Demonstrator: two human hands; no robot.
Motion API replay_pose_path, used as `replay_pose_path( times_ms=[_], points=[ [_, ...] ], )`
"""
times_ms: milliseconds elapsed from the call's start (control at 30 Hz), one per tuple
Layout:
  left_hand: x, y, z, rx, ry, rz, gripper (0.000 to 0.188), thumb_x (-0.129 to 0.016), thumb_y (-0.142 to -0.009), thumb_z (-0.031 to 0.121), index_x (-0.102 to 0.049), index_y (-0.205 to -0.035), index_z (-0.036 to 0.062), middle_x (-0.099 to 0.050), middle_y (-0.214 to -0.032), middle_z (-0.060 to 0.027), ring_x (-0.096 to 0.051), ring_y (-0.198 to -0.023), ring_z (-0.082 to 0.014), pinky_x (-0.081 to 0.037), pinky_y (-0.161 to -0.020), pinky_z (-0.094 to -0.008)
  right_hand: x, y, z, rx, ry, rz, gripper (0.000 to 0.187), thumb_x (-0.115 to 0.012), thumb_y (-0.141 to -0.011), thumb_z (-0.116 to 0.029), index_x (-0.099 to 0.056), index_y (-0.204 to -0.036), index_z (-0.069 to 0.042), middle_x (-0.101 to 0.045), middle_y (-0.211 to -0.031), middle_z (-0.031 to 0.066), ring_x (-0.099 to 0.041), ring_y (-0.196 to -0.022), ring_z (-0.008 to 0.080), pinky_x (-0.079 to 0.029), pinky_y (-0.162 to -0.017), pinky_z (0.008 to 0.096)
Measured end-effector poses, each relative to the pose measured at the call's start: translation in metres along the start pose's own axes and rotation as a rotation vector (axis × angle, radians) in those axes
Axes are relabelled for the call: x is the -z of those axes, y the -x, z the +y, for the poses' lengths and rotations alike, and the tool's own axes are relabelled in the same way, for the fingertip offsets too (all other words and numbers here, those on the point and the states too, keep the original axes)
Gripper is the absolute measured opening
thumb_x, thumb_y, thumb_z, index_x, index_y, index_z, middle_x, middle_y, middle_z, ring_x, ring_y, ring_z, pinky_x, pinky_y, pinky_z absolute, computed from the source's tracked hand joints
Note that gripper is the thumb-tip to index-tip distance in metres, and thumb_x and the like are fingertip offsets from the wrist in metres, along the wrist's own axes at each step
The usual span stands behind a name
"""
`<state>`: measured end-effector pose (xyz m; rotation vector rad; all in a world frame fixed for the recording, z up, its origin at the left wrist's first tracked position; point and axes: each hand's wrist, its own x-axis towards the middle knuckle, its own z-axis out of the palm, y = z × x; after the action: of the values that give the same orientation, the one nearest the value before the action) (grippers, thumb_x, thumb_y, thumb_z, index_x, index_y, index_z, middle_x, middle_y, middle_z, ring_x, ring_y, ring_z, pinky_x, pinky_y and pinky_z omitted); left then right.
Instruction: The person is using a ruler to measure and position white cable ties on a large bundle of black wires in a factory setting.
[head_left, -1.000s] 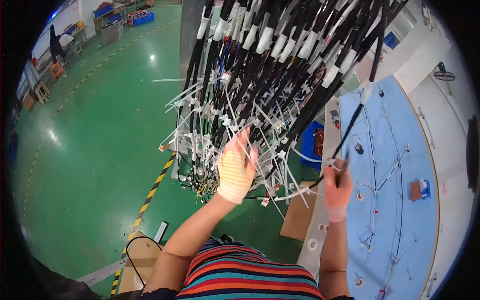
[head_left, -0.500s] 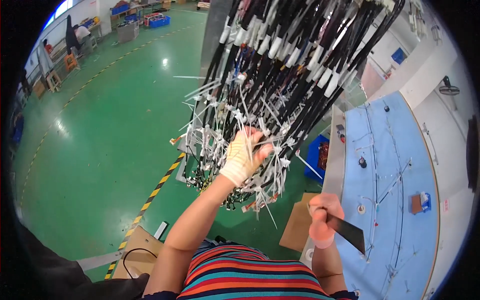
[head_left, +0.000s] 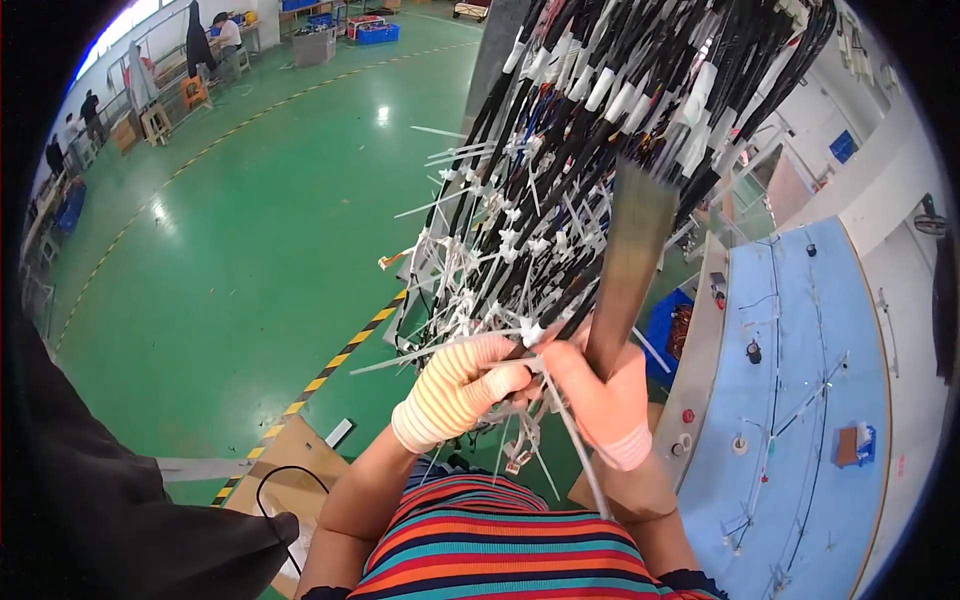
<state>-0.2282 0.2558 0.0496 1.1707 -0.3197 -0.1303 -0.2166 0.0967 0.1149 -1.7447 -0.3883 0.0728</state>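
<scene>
A thick hanging bundle of black-sleeved wire harnesses (head_left: 570, 190), with white labels and many white cable ties, spreads out in front of me. My left hand (head_left: 460, 390), in a pale striped glove, is closed round the lower end of one black-sleeved wire harness (head_left: 518, 350). Close against it, my right hand (head_left: 605, 400), in an orange-looking glove, grips a flat brownish tool (head_left: 630, 260) that widens upward; motion blurs it and its kind is unclear. A long white cable tie (head_left: 575, 440) hangs down between the hands. The right fingertips are partly hidden at the harness.
At the right stands a blue board (head_left: 800, 400) with wires laid along it. A blue bin (head_left: 675, 325) sits behind my right hand. Cardboard (head_left: 285, 460) lies on the floor at lower left, near striped floor tape (head_left: 340, 355). A person (head_left: 228, 35) works far off at the left.
My right hand has come up and left from beside the board, turning the tool upward, and meets my left hand. The left hand has drawn a harness end lower, toward me. The view has shifted.
</scene>
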Motion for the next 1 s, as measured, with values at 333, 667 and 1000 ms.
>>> replay_pose_path(
  times_ms=[333,667,1000],
  points=[
    [-0.009,0.014,-0.003,-0.73,-0.877,0.414,0.026,-0.063,-0.079,0.011,-0.058,-0.104,0.0049,-0.06,-0.098,-0.0139,-0.058,-0.087,-0.0313,-0.046,-0.077,-0.0378,0.015,-0.002,-0.016,-0.085,0.125,-0.006,0.016,-0.063,-0.082,-0.011,-0.064,-0.077,0.004,-0.061,-0.07,0.0034,-0.05,-0.059,0.0066,-0.04,-0.052,0.0236],
    [-0.025,0.029,-0.004,-0.063,-0.362,0.216,0.028,-0.044,-0.093,0.023,-0.058,-0.103,0.0015,-0.062,-0.072,-0.0108,-0.06,-0.059,-0.0206,-0.047,-0.057,-0.0295,0.044,0.041,0.038,0.637,0.366,0.32,0.041,-0.061,-0.076,-0.043,-0.054,-0.077,-0.003,-0.036,-0.057,0.0048,-0.039,-0.047,0.0156,-0.029,-0.045,0.0291],
    [-0.026,0.026,-0.025,-0.263,-0.306,0.146,0.016,-0.046,-0.093,0.014,-0.054,-0.102,0.0034,-0.055,-0.078,-0.0062,-0.052,-0.063,-0.0145,-0.044,-0.057,-0.0285,0.018,0.02,0.015,0.865,1.183,0.062,0.05,-0.071,-0.057,-0.051,-0.054,-0.071,-0.007,-0.036,-0.059,0.0041,-0.04,-0.047,0.0193,-0.029,-0.041,0.0305]
  ],
)
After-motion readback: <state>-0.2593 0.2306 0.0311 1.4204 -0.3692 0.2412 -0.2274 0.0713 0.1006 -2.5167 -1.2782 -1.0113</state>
